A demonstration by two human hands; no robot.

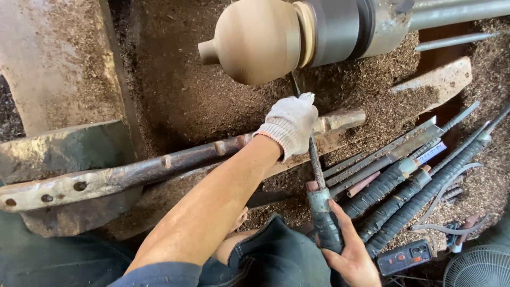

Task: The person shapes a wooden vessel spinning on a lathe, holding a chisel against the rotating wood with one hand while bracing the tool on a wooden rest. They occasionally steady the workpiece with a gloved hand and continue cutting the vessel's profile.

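A person works at a wood lathe, seen from above. The left hand (291, 126), in a white knit glove, is closed over the upper shaft of a long turning chisel (317, 170), pressing it down where it crosses the rusty metal tool rest bar (159, 167). The right hand (348, 250), bare, is wrapped around the chisel's black tape-wound handle low in the view, fingers curled fully round it with the thumb along the side. The chisel runs steeply upward from that handle, under the gloved hand, and its dark tip meets the underside of the rounded wooden workpiece (255, 40), a pale tan, bulb-shaped form with a small knob at its left end. The workpiece is held at its right end by a dark cylindrical chuck (334, 29) on a grey metal spindle. Brown sawdust (186, 101) covers the lathe bed beneath and around the work. To the right of the hands, several more long chisels (409, 196) with tape-wrapped handles lie side by side, slanting up to the right, just beside the one in use. Near the lower right edge lie a small black remote-like device (406, 257) and part of a round white fan grille (478, 268). The person's dark blue clothing shows along the bottom edge.
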